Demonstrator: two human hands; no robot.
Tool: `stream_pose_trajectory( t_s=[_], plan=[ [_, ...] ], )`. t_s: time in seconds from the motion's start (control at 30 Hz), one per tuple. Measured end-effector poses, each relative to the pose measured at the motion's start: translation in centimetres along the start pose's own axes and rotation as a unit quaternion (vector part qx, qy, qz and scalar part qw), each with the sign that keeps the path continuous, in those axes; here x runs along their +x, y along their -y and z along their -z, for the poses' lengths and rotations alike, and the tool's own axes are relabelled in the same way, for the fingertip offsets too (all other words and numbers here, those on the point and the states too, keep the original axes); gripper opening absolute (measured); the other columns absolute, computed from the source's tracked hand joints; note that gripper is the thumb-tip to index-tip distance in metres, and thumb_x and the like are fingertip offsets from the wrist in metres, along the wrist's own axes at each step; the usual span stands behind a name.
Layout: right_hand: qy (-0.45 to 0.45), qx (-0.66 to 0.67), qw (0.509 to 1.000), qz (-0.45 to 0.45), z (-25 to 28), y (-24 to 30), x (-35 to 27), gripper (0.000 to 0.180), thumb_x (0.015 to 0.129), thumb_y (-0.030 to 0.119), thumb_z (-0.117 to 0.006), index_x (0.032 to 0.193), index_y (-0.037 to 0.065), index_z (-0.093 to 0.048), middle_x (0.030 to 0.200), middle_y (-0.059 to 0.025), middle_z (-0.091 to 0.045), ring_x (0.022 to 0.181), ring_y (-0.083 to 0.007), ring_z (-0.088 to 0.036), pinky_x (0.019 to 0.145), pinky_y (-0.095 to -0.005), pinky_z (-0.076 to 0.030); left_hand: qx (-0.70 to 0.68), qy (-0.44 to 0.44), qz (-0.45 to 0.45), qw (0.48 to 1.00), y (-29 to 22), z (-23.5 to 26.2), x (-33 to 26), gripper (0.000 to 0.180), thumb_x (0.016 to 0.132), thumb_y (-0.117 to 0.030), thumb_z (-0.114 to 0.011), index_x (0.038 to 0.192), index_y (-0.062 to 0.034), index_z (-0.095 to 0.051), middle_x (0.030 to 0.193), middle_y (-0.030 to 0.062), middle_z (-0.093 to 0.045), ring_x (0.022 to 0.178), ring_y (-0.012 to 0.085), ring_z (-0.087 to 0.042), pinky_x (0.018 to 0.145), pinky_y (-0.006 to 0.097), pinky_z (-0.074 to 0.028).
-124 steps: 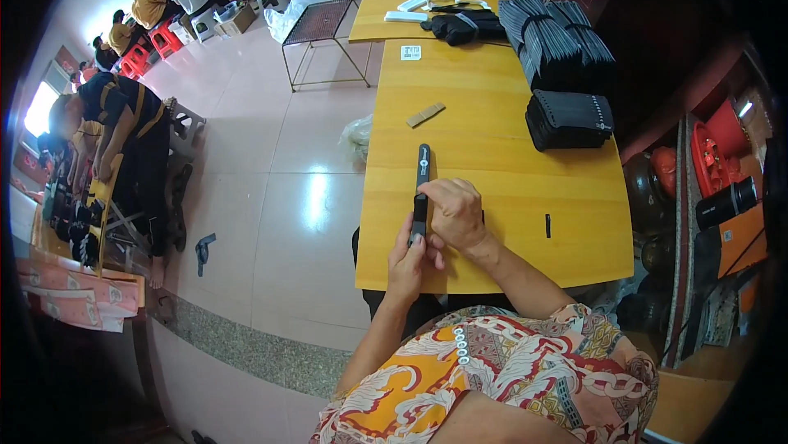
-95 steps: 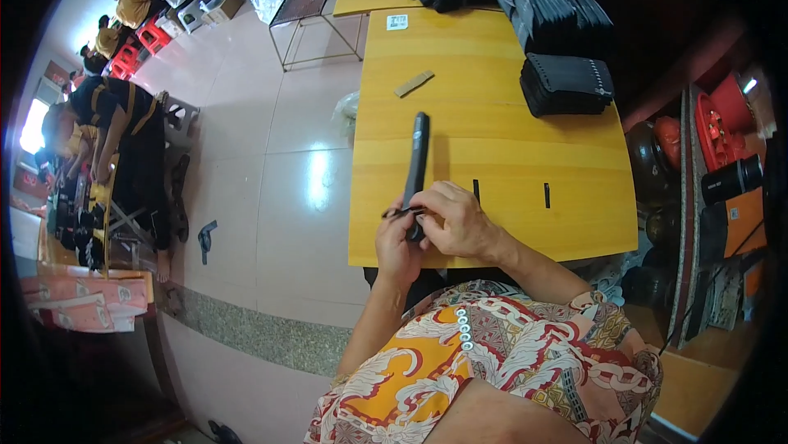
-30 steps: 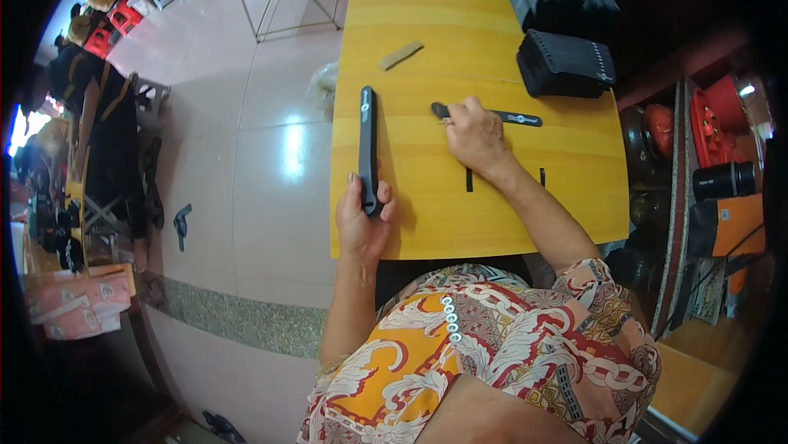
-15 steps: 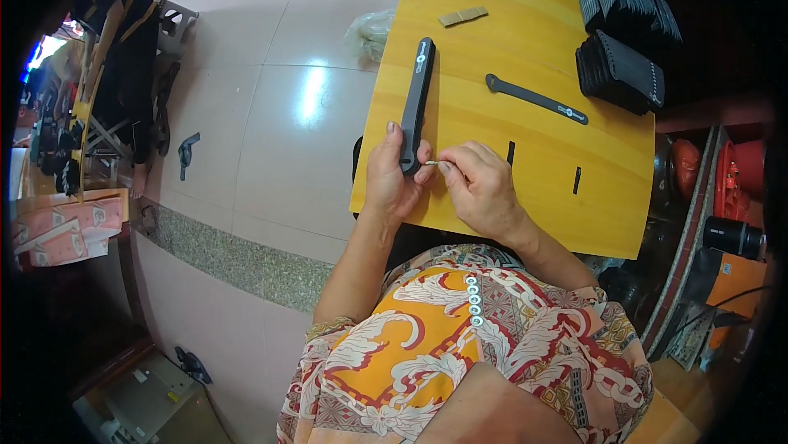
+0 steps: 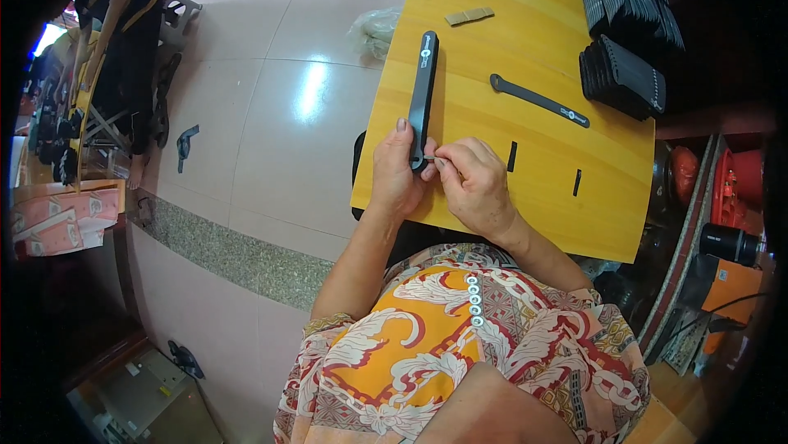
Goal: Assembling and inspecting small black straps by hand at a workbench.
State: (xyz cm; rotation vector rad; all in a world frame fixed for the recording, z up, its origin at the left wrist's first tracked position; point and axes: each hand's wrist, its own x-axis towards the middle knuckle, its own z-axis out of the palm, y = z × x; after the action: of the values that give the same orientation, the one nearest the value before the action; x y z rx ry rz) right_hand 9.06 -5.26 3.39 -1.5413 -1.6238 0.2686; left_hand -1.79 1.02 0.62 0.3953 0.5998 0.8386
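Observation:
My left hand [image 5: 396,173] grips the near end of a stack of long black straps [image 5: 423,91], held over the left side of the yellow table [image 5: 472,58]. The stack points away from me, its rounded end with a small hole by my fingers. Beside that end, my right hand [image 5: 478,185] pinches a thin, light-coloured piece between thumb and forefinger; it is too small to name. Its tip meets the strap stack's end. A single black strap [image 5: 539,103] lies flat to the right. Two short black strips [image 5: 512,157] rest closer to me.
Folded black bundles [image 5: 622,79] are piled at the table's far right. A tan folded strip [image 5: 469,16] lies toward the back. A clear plastic bag [image 5: 376,34] sits on the floor by the left edge. Boxes and a red container [image 5: 745,185] stand at right.
My right hand has moved slightly, bringing the thin piece closer to the strap stack's end. The stack has tilted a little more upright in my left hand. The view has shifted slightly.

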Motion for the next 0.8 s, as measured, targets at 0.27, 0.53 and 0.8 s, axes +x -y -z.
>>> stream_pose_trajectory(
  t_s=[0.27, 0.53, 0.8],
  plan=[
    [0.012, 0.014, 1.0, -0.021, 0.07, -0.16, -0.1, 0.011, 0.072, -0.002, -0.058, 0.083, 0.0, -0.057, 0.076, -0.0142, -0.055, 0.073, -0.0327, -0.055, 0.063, -0.0404, -0.044, 0.005, 0.01, -0.008, 1.0, 0.12, 0.04, 0.06, 0.031, 0.095, -0.035, -0.039, 0.082, -0.0077, -0.044, 0.063, 0.0073, -0.051, 0.047, 0.0133, -0.044, 0.044, 0.024, -0.037],
    [0.015, 0.014, 1.0, -0.02, 0.13, 0.02, 0.04, 0.007, 0.075, -0.003, -0.058, 0.082, -0.001, -0.058, 0.077, -0.0132, -0.058, 0.072, -0.0301, -0.056, 0.063, -0.0364, -0.045, 0.016, 0.011, -0.02, 1.0, 0.51, 0.25, 0.1, 0.033, 0.095, -0.033, -0.037, 0.103, -0.0037, -0.051, 0.062, 0.004, -0.049, 0.048, 0.0101, -0.042, 0.043, 0.021, -0.034],
    [0.004, 0.001, 0.998, 0.056, 0.15, -0.07, 0.29, 0.012, 0.071, -0.007, -0.057, 0.082, -0.002, -0.056, 0.076, -0.014, -0.055, 0.07, -0.0318, -0.054, 0.062, -0.0372, -0.044, 0.066, 0.01, -0.044, 0.997, 0.54, 0.14, -0.16, 0.029, 0.094, -0.034, -0.042, 0.082, -0.0077, -0.046, 0.062, 0.0033, -0.048, 0.047, 0.0091, -0.041, 0.041, 0.021, -0.034]
  ],
)
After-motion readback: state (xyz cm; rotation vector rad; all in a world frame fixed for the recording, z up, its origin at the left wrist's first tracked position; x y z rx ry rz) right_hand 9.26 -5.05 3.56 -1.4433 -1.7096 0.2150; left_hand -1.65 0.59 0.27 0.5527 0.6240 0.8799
